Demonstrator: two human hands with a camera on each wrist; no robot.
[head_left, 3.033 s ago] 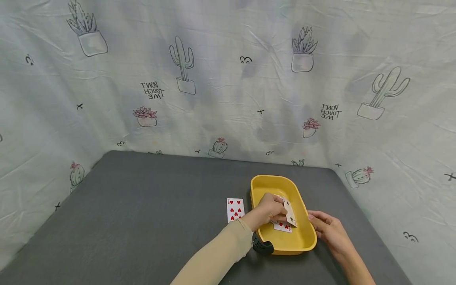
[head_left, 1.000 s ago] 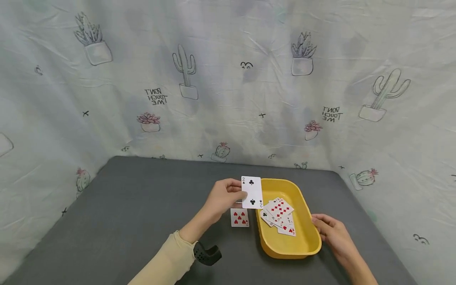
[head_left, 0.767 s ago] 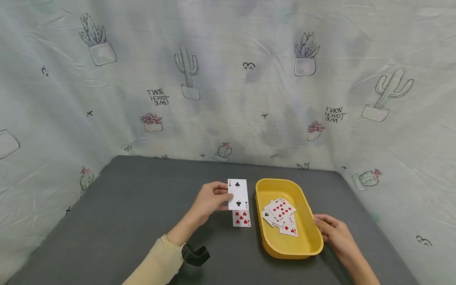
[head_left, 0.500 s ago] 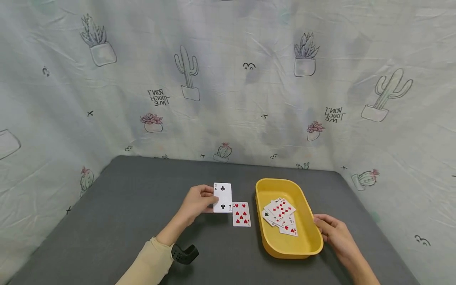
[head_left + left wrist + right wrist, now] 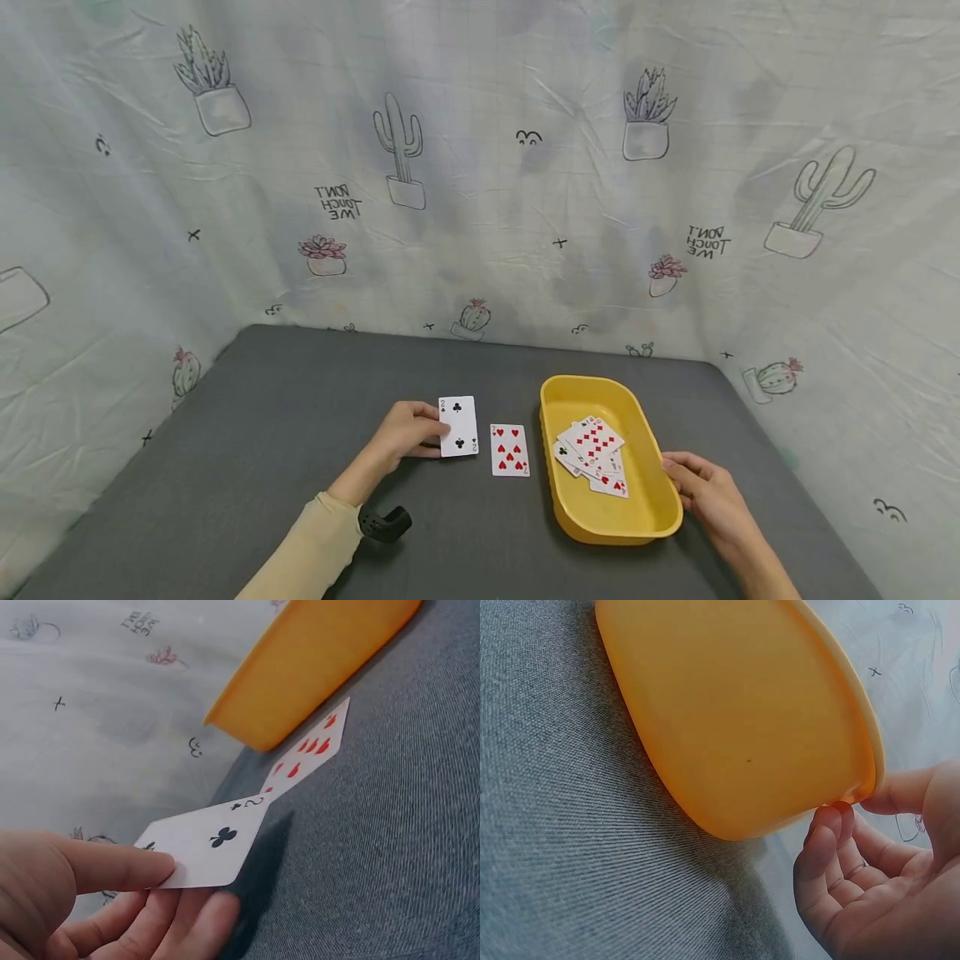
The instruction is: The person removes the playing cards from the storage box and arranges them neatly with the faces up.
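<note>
My left hand [image 5: 408, 434] pinches a two of clubs playing card [image 5: 463, 427] by its left edge, thumb on the face and fingers beneath. In the left wrist view that card [image 5: 217, 844] is held just above the grey cloth, casting a shadow. To its right a seven of hearts card [image 5: 510, 451] lies face up, apart from it in the head view. My right hand [image 5: 705, 492] holds the right rim of a yellow plastic tray [image 5: 651, 508]; in the right wrist view the thumb is at the rim and curled fingers are below it.
Inside the tray lies a loose overlapping pile of cards [image 5: 592, 450], a diamond card on top. The grey table surface [image 5: 315, 392] runs back to a pale curtain [image 5: 465, 150] with cactus drawings. A black wrist strap piece [image 5: 385, 525] sticks out below my left wrist.
My left hand took the two of clubs out of the tray, carried it left over the seven of hearts and lowered it beside that card. My right hand stays at the tray's rim.
</note>
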